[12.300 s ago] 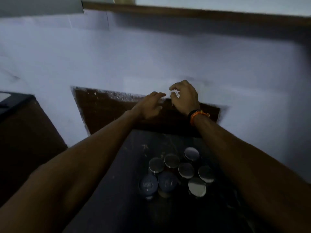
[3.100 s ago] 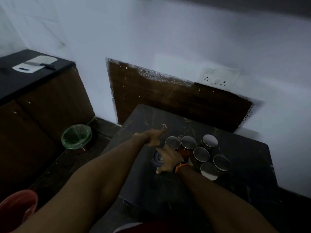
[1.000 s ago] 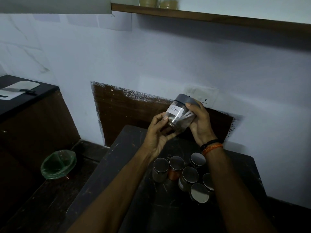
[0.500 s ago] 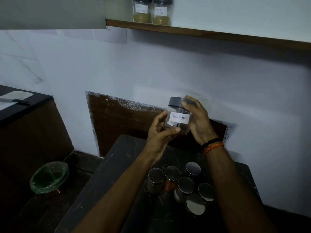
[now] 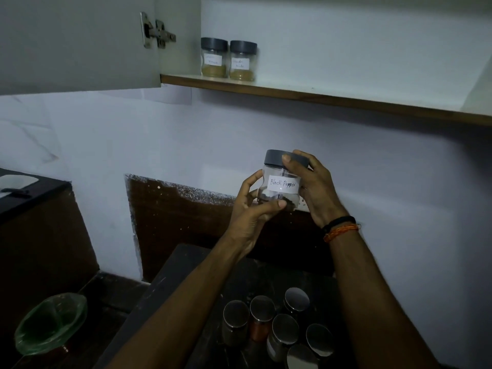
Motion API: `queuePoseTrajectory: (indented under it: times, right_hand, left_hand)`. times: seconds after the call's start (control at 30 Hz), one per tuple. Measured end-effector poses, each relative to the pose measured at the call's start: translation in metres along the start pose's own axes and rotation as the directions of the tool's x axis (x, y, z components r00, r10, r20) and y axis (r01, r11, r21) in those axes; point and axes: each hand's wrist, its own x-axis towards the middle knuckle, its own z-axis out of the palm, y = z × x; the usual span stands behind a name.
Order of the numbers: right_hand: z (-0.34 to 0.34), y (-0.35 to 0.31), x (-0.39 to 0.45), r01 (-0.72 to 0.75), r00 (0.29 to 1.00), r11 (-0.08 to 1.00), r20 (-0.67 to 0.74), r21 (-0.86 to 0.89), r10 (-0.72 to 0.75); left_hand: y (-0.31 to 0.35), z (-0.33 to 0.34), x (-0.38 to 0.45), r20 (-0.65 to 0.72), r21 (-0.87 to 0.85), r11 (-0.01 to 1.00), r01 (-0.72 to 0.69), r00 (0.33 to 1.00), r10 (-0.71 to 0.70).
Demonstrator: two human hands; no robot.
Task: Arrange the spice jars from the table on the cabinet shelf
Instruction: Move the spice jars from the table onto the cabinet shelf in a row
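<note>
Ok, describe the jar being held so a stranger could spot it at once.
Look below the wooden cabinet shelf, in front of the white wall above the dark table. The left hand and right hand grip a clear jar in mid-air. Unlike the other jars, its white label reads "Black Pepper".

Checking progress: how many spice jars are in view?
9. Two on the shelf. One, black pepper, held in both hands. Six on the table. Arms may hide more.

2 jars (image 5: 228, 59) on shelf (image 5: 319, 95), left end | 6 jars (image 5: 277, 328) on table (image 5: 170, 288) below
</note>
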Motion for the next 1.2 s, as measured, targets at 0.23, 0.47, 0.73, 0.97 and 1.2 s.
queuePoseTrajectory:
  times: [0.23, 0.47, 0.73, 0.97, 1.2]
  right_hand:
    - [-0.007, -0.038, 0.014, 0.103, 0.994, 0.993, 0.024, -0.05, -0.102]
    - [-0.016, -0.071, 0.026, 0.179, 0.983, 0.977, 0.055, -0.117, -0.174]
    - [-0.027, -0.109, 0.044, 0.258, 0.964, 0.95, 0.11, -0.175, -0.242]
    - [-0.024, -0.128, 0.067, 0.303, 0.953, 0.93, 0.065, -0.207, -0.296]
    - [-0.015, -0.145, 0.091, 0.31, 0.95, 0.932, 0.039, -0.185, -0.309]
  left_hand:
    - [0.025, 0.021, 0.019, 0.05, 0.07, 0.997, -0.03, 0.998, 0.026]
    - [0.046, 0.045, 0.038, 0.056, 0.159, 0.984, -0.083, 0.996, 0.075]
    - [0.068, 0.071, 0.057, 0.066, 0.209, 0.965, -0.161, 0.986, 0.15]
    - [0.09, 0.082, 0.08, 0.108, 0.258, 0.946, -0.196, 0.979, 0.174]
    - [0.115, 0.084, 0.104, 0.162, 0.291, 0.932, -0.217, 0.971, 0.176]
